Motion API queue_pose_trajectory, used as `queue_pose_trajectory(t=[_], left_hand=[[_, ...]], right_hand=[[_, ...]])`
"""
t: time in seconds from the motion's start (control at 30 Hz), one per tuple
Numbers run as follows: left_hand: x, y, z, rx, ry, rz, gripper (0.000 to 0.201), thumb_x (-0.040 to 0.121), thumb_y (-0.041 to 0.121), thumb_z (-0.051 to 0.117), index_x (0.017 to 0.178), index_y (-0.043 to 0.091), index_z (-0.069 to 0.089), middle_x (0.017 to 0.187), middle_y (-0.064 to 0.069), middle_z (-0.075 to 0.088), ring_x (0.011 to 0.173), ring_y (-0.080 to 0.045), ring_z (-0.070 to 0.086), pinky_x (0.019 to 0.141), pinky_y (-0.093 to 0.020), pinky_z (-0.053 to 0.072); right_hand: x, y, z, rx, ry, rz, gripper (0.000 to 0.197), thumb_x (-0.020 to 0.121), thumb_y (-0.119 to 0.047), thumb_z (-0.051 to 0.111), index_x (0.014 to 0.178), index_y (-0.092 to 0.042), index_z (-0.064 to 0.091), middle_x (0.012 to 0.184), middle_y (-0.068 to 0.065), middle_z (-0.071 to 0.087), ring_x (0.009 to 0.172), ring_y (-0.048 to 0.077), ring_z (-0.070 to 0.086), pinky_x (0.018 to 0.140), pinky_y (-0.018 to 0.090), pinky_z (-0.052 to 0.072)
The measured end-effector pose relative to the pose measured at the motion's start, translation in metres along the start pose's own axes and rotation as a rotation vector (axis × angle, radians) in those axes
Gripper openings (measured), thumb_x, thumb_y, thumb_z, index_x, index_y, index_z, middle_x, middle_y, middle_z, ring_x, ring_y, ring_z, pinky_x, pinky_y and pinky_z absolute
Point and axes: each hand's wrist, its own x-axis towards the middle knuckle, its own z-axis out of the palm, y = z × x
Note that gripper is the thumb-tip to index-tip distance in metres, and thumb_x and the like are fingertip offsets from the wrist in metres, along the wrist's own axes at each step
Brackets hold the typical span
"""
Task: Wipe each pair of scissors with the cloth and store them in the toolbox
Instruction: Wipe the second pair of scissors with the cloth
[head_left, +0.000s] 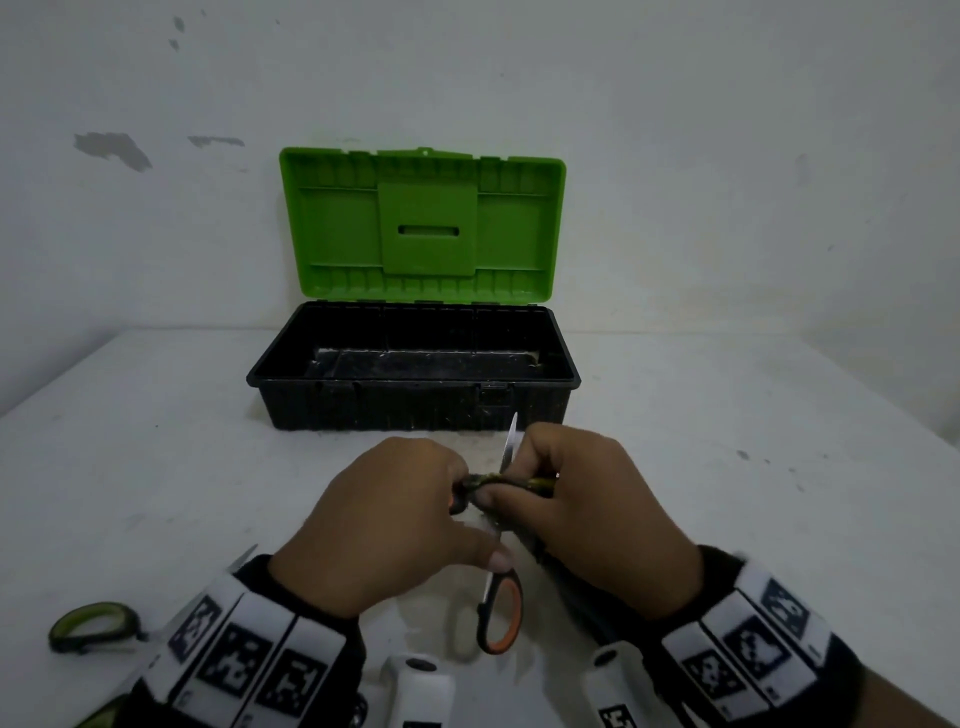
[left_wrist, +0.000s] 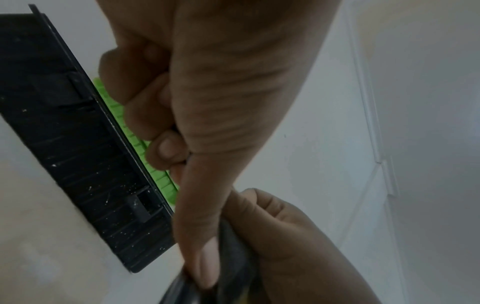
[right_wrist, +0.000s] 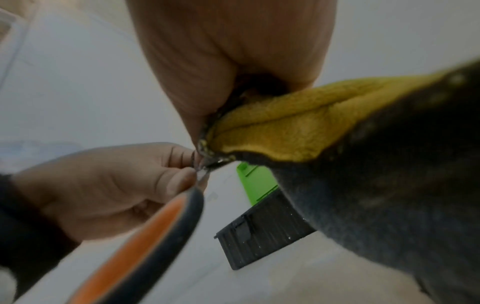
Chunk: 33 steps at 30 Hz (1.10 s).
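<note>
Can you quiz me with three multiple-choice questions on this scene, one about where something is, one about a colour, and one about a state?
1. Where does the toolbox stand?
A. beyond the hands, against the wall
B. beside the person's left wrist
C. under the cloth

2. What colour lines the handle of the scissors being wiped?
A. blue
B. orange
C. white

3. How is the toolbox lid?
A. shut and latched
B. lying flat on the table
C. raised open

Answers:
1 A, the head view shows it behind both hands at the wall.
2 B, orange shows inside the black loop.
3 C, the green lid stands upright above the black tray.
</note>
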Motion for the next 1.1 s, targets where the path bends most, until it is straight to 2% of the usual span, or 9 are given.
queue_pose_trajectory(t=[0.1,0.27,0.4,0.57,0.67,0.77,0.83,1.0,1.1], left_hand=[[-0.001,0.001,0.000,0.001,0.054,-0.001,0.052,0.057,0.071,0.073,0.061,0.031,0.041,0.059,0.009,0.044,0.053,-0.005,0.041,0.049,-0.021,0.025],[-0.004,0.004,-0.001,0.079,0.120,-0.022,0.049,0.058,0.073,0.070,0.066,0.032,0.045,0.063,0.010,0.051,0.059,-0.004,0.048,0.050,-0.020,0.031],[-0.006,0.009,-0.003,0.069,0.126,-0.025,0.052,0.058,0.073,0.071,0.062,0.031,0.040,0.060,0.011,0.047,0.056,-0.003,0.043,0.048,-0.021,0.024],[-0.010,0.005,-0.005,0.057,0.087,-0.021,0.051,0.056,0.073,0.071,0.063,0.030,0.043,0.062,0.010,0.052,0.058,-0.004,0.047,0.049,-0.020,0.027],[-0.010,0.007,-0.004,0.047,0.104,-0.007,0.051,0.056,0.073,0.071,0.064,0.030,0.045,0.061,0.010,0.052,0.057,-0.004,0.047,0.050,-0.020,0.027],[-0.010,0.006,-0.007,0.079,0.098,-0.009,0.053,0.056,0.074,0.071,0.063,0.029,0.044,0.060,0.009,0.052,0.056,-0.005,0.047,0.049,-0.021,0.027],[-0.011,0.005,-0.008,0.109,0.081,-0.009,0.053,0.057,0.074,0.070,0.062,0.030,0.041,0.059,0.010,0.050,0.055,-0.004,0.046,0.049,-0.021,0.026],[-0.011,0.009,-0.011,0.121,0.081,0.015,0.052,0.057,0.076,0.068,0.064,0.030,0.044,0.061,0.011,0.053,0.058,-0.004,0.049,0.049,-0.019,0.027],[-0.012,0.008,-0.014,0.130,0.051,0.025,0.051,0.059,0.074,0.069,0.064,0.030,0.043,0.062,0.010,0.051,0.058,-0.004,0.047,0.049,-0.019,0.026]], right_hand=[[0.006,0.001,0.000,0.041,0.058,0.084,0.032,0.075,-0.032,0.082,0.063,-0.016,0.058,0.056,-0.004,0.066,0.055,0.008,0.061,0.049,0.014,0.043],[0.004,-0.009,0.000,0.016,0.088,0.101,0.033,0.077,-0.035,0.080,0.063,-0.016,0.057,0.060,-0.002,0.066,0.056,0.009,0.061,0.049,0.018,0.046],[0.018,-0.005,-0.008,0.033,0.212,0.148,0.035,0.078,-0.037,0.079,0.065,-0.013,0.058,0.057,0.001,0.065,0.053,0.012,0.063,0.052,0.032,0.052],[0.014,-0.008,-0.011,0.084,0.107,0.170,0.035,0.074,-0.034,0.083,0.060,-0.013,0.058,0.053,-0.001,0.064,0.049,0.006,0.058,0.046,0.016,0.043],[0.023,-0.002,-0.018,0.126,0.211,0.192,0.035,0.075,-0.034,0.082,0.061,-0.010,0.060,0.057,0.007,0.065,0.051,0.014,0.058,0.047,0.023,0.045],[0.021,-0.005,-0.016,0.153,0.159,0.182,0.036,0.075,-0.034,0.082,0.061,-0.009,0.060,0.055,0.005,0.065,0.052,0.017,0.060,0.050,0.029,0.048],[0.016,-0.009,-0.014,0.148,0.104,0.169,0.035,0.074,-0.033,0.083,0.059,-0.011,0.060,0.052,0.001,0.063,0.047,0.009,0.057,0.047,0.022,0.045],[0.029,-0.002,-0.024,0.201,0.249,0.211,0.037,0.074,-0.034,0.082,0.061,-0.008,0.061,0.051,0.002,0.058,0.044,0.006,0.049,0.043,0.019,0.041],[0.019,-0.009,-0.019,0.195,0.153,0.180,0.035,0.074,-0.033,0.083,0.061,-0.010,0.060,0.050,-0.002,0.059,0.045,0.005,0.051,0.044,0.018,0.041]])
